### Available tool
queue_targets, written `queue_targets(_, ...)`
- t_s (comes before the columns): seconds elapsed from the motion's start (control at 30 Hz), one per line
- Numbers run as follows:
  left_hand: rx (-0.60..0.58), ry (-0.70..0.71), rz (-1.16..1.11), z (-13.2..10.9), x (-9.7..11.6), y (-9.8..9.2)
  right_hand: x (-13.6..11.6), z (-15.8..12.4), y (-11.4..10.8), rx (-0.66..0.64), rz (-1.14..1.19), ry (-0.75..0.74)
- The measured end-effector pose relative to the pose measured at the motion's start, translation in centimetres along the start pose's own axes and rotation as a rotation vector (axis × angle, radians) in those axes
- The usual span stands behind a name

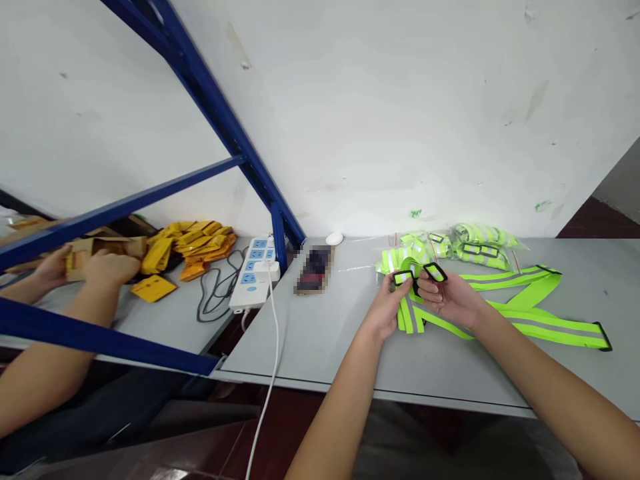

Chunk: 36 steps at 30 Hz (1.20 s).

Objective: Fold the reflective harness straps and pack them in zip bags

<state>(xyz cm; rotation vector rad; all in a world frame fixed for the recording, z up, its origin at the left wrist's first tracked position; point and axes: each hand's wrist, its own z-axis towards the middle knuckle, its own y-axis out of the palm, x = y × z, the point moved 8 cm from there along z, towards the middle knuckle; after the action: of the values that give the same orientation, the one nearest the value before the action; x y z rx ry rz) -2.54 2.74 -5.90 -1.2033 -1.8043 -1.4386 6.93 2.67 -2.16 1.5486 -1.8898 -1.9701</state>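
Note:
A neon yellow reflective safety strap (530, 313) with silver bands lies spread on the grey table (310, 347), its loose end tipped with black. My left hand (385, 308) pinches one small black rectangular buckle (403, 277) on the strap. My right hand (450, 300) holds a second black buckle (435, 272) between its fingers, close to the first. The two buckles are close together but do not appear to touch. Behind my hands lie clear plastic bags of folded reflective straps (453, 247).
A co-worker's hands (85, 267) handle a cardboard piece among yellow packets (195, 243) at left. Between us are a white power strip (253, 273) with a white cable (273, 347) and a blurred phone (314, 269). A blue metal shelf frame (200, 87) crosses the view.

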Motion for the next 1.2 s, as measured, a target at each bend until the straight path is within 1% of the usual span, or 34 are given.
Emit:
queue_targets(0.13,-0.025,0.018,0.115,0.0,0.1,0.3,0.3,0.2,0.2,-0.045,-0.057,0.01)
queue_targets(0.3,-0.071,-0.001,0.128,-0.3,0.1,0.9,0.4,0.1,0.4,-0.014,-0.18,0.013)
queue_targets(0.37,-0.12,-0.037,0.124,-0.3,-0.1,1.3,0.2,-0.1,0.8,0.013,-0.242,-0.027)
queue_targets(0.43,-0.163,-0.049,0.138,-0.2,-0.3,1.7,-0.2,-0.2,1.1,0.042,-0.317,-0.105)
queue_targets(0.53,-0.153,0.009,0.168,0.0,0.1,1.8,-0.3,-0.4,1.4,0.1,-0.387,-0.191)
queue_targets(0.6,-0.145,0.039,0.165,-0.2,0.2,1.9,0.0,-0.3,1.2,0.14,-0.384,-0.179)
queue_targets(0.73,-0.189,-0.025,0.135,-0.9,0.1,2.4,0.0,-0.4,0.9,0.194,-0.331,-0.15)
queue_targets(0.83,-0.22,-0.087,0.027,-1.2,0.3,2.5,-0.7,-0.7,0.6,0.25,-0.266,-0.164)
queue_targets(0.97,-0.317,-0.166,-0.216,-1.2,0.6,3.4,-1.3,-1.0,0.7,0.235,-0.266,-0.181)
queue_targets(1.07,-0.371,-0.183,-0.256,-1.1,0.5,4.0,-1.3,-1.1,0.5,0.227,-0.308,-0.179)
queue_targets(1.13,-0.364,-0.145,-0.211,-0.8,0.3,3.9,-1.3,-1.1,0.4,0.231,-0.36,-0.194)
queue_targets(1.2,-0.282,-0.074,-0.148,-0.5,0.2,3.4,-1.2,-1.2,0.4,0.238,-0.446,-0.196)
